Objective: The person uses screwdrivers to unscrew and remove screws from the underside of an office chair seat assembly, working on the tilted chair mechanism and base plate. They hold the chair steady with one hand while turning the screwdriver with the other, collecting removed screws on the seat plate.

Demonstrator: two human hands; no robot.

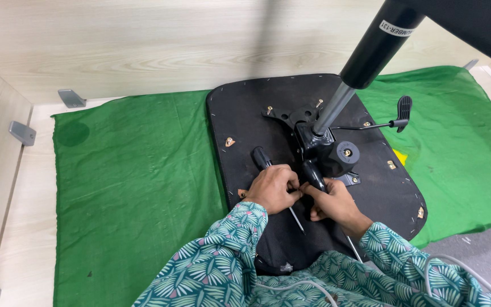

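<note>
An upturned black chair seat (245, 122) lies on a green cloth (137, 182). A black metal mechanism plate (313, 139) is fixed at its middle, with a gas cylinder (365, 57) rising up to the right. My left hand (274, 189) grips a black-handled screwdriver (261, 158), whose shaft points back toward me. My right hand (336, 204) holds a second black-handled screwdriver (313, 173) next to the mechanism. Both hands touch each other at the fingertips. Patterned teal sleeves cover my arms.
A lever with a black paddle (403, 111) sticks out right of the mechanism. Brass screws (229, 141) sit in the seat underside. Metal brackets (72, 98) join the light wooden floor and walls. A grey surface (478, 244) lies at the right front.
</note>
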